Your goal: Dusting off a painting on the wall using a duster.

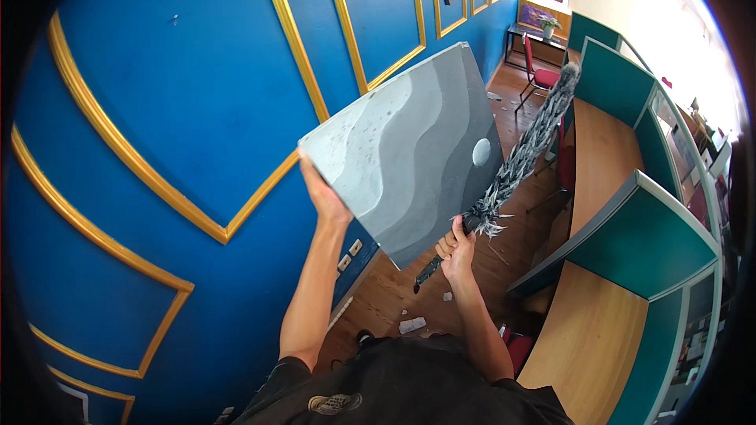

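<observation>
A painted canvas (401, 153) with wavy grey bands and a pale disc is raised in front of me, tilted, beside the blue wall. My left hand (325, 192) grips its left edge, fingers partly hidden behind it. In my right hand (456, 248) is the dark handle of a grey feather duster (525, 147), its fluffy head pointing up and away to the right. The duster's feathers begin next to the canvas's lower right side; whether they touch it I cannot tell.
The blue wall (236, 100) has gold mouldings, a small nail (175, 20) and wall sockets (349, 254) low down. To the right stand green partitions (641, 236) with wooden desks (585, 324). White scraps (411, 324) lie on the wooden floor. Farther off is a red chair (544, 78).
</observation>
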Available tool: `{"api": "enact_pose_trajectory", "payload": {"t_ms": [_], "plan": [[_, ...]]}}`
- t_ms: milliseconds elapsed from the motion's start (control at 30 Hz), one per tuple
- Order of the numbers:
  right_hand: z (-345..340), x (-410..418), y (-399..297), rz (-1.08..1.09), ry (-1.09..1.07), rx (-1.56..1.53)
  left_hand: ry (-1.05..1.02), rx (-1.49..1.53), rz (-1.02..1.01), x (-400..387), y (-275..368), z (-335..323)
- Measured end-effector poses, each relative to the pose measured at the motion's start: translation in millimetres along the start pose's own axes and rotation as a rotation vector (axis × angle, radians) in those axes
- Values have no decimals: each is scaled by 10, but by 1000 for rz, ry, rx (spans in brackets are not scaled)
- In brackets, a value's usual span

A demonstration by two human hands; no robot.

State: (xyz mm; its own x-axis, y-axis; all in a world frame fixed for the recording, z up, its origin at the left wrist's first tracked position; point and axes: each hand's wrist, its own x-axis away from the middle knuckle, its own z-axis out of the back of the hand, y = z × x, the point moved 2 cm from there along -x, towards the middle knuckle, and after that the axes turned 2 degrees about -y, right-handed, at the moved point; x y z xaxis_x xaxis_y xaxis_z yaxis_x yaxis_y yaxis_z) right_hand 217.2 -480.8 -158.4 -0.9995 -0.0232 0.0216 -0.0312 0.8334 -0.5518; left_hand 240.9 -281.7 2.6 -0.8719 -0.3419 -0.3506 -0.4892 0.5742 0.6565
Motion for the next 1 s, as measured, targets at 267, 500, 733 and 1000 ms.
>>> {"api": "enact_pose_trajectory", "payload": {"t_ms": [267, 500, 733, 1000], "plan": [[171, -55, -200, -3, -41, 21, -237, -275, 447, -315, 358, 529], [463, -158, -342, -47, 2, 196, -443, -615, 530, -450, 422, 369], [531, -139, -461, -102, -55, 293, -403, -781, 461, -354, 267, 165], [533, -257, -451, -61, -63, 439, -163, -687, 349, -338, 138, 18]]}}
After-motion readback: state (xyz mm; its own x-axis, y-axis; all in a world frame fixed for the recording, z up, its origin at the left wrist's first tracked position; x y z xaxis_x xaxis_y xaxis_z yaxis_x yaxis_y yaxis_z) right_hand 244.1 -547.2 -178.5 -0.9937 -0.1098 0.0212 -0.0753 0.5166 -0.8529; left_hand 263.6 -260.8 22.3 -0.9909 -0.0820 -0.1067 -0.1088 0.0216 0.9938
